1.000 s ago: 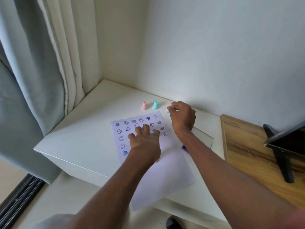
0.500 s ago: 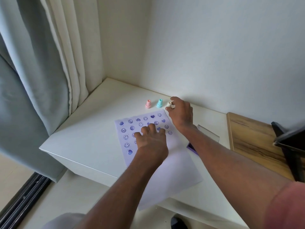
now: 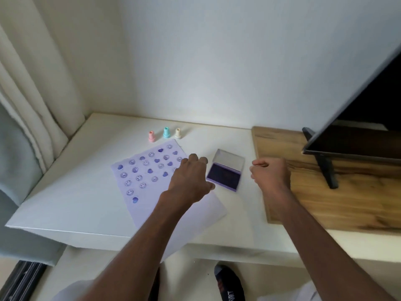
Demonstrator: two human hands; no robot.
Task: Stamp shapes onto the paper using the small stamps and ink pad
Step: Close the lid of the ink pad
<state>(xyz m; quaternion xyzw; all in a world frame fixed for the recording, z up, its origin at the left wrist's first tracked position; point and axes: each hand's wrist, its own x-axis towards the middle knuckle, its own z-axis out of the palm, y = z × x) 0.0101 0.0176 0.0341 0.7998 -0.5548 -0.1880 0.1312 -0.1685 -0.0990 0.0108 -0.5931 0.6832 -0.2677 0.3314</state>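
Your left hand (image 3: 188,181) is lying palm down on the right part of the paper (image 3: 152,181), fingers stretched out flat and gripping nothing, pinning the sheet to the white surface (image 3: 71,192). Your right hand (image 3: 270,173) is hovering just right of the ink pad (image 3: 224,175), over the edge where the white surface is meeting the wooden board (image 3: 325,198); its fingers are curling loosely inward and nothing is showing inside them, so it is looking empty.

The paper is lying at a slant near the middle of the surface, its near corner hanging over the front edge. Rows of purple smiley faces and hearts are covering its far and left portion, while the near part is showing bare. The ink pad is sitting between your two hands, just beside the right edge of the paper, with its clear lid standing open behind the dark purple pad.

Three small stamps are standing upright in a row beyond the far edge of the paper, close to the wall: the pink stamp (image 3: 151,136) on the left, the teal stamp (image 3: 166,132) in the middle, and the cream stamp (image 3: 178,133) on the right, each apart from its neighbour. A dark screen (image 3: 358,140) on a stand is resting on the wooden board at the right
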